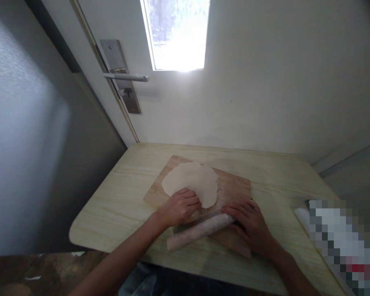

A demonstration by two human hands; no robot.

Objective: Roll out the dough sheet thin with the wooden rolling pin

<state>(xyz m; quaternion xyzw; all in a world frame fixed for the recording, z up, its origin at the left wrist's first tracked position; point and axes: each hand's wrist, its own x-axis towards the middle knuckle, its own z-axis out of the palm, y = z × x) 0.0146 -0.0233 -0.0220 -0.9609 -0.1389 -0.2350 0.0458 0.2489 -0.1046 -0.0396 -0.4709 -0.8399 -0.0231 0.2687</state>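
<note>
A flat, roughly round sheet of dough [191, 179] with a wavy edge lies on a wooden board [234, 187]. At its near edge is my left hand [183, 205], fingers curled down against the dough; the fingertips are hidden. My right hand [246, 220] is wrapped round the right end of a wooden rolling pin [200, 233]. The pin slants across the near part of the board, its free left end reaching past the board's near edge. It lies below my left hand, and I cannot tell whether the two touch.
The board rests on a light wood-grain table [111, 205]. Behind the table stands a white door with a metal handle [126, 77] and a bright window pane [179, 33]. A pixelated object [342, 238] lies at the right edge. A grey panel [27, 144] rises on the left.
</note>
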